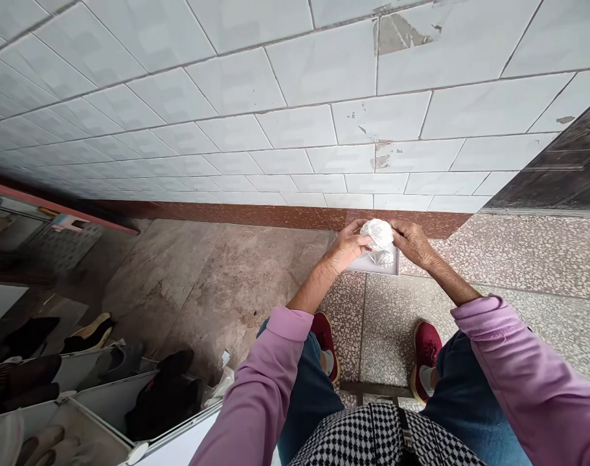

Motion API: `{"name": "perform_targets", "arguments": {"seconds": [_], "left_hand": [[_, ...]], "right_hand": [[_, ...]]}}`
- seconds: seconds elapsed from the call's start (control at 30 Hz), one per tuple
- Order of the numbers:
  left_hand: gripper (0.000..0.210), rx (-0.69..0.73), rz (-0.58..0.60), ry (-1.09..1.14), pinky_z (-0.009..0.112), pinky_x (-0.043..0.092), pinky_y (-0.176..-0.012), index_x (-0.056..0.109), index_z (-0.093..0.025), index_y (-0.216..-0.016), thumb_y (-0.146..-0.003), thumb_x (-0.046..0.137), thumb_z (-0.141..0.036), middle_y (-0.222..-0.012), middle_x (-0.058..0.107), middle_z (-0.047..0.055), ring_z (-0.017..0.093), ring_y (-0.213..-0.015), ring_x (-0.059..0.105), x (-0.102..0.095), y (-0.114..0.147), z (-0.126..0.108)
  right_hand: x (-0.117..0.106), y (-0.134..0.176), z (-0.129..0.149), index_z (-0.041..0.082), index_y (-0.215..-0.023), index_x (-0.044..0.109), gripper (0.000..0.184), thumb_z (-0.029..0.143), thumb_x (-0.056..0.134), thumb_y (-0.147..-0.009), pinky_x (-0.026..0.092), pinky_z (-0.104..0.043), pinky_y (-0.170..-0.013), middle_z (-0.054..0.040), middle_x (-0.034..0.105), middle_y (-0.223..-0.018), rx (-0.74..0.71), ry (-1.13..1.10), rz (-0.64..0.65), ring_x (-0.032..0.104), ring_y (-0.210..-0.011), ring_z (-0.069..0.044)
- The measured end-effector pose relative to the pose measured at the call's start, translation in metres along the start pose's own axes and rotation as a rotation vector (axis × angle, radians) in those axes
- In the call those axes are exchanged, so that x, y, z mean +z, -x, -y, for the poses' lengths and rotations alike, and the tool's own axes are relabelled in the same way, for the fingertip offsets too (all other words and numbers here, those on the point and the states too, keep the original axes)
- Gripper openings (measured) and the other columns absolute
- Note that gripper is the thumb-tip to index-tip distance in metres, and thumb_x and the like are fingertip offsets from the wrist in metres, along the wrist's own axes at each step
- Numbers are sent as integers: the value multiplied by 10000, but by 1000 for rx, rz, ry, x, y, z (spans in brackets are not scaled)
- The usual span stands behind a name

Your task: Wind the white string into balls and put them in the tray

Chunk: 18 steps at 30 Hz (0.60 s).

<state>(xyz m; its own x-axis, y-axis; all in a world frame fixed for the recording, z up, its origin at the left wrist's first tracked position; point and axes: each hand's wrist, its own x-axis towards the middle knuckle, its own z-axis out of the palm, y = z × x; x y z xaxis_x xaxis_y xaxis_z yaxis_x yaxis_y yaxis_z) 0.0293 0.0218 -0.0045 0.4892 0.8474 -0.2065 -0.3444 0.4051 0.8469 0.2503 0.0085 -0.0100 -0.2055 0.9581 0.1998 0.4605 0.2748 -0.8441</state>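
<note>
My left hand is closed around the left side of a ball of white yarn, thumb in front. At the ball's right edge, my right hand has its fingers curled together; what they pinch, if anything, is too small to make out. Just beneath the ball, a second bundle of white yarn lies in a shallow pale tray. That tray rests on the floor near the wall, partly hidden by the left hand and the ball.
A white tiled wall with a red-brown base strip rises in front. At lower left stands a shoe rack holding several shoes. A dark door is at right. Red shoes flank the speckled floor.
</note>
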Motion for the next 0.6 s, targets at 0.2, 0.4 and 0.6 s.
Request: {"name": "perform_targets", "arguments": {"seconds": [0.2,0.4,0.6], "left_hand": [[705,92,-151,-3,352,550,-851,599,-221,-1083,-516,1004,-329,-1036,728,15,194,-952,702,-1,-7,2],[732,277,-327,-265,358,540,-972,626,-225,-1134,-506,994,-307,-1134,756,48,237,-1088,708,-12,-15,6],[691,124,-152,-554,398,539,-970,764,-199,-1215,-560,965,-286,-1138,794,73,261,-1027,721,-14,-9,5]], "right_hand": [[13,5,1,222,-800,646,273,345,551,-1023,380,-347,-703,-26,620,-699,71,80,170,538,-658,-192],[10,16,26,208,-836,688,361,433,563,-1090,404,-334,-689,-22,632,-745,-25,-72,270,528,-675,-171],[-19,14,31,220,-817,680,572,725,592,-1070,379,-335,-663,7,538,-689,-20,-112,16,472,-663,-167]]}}
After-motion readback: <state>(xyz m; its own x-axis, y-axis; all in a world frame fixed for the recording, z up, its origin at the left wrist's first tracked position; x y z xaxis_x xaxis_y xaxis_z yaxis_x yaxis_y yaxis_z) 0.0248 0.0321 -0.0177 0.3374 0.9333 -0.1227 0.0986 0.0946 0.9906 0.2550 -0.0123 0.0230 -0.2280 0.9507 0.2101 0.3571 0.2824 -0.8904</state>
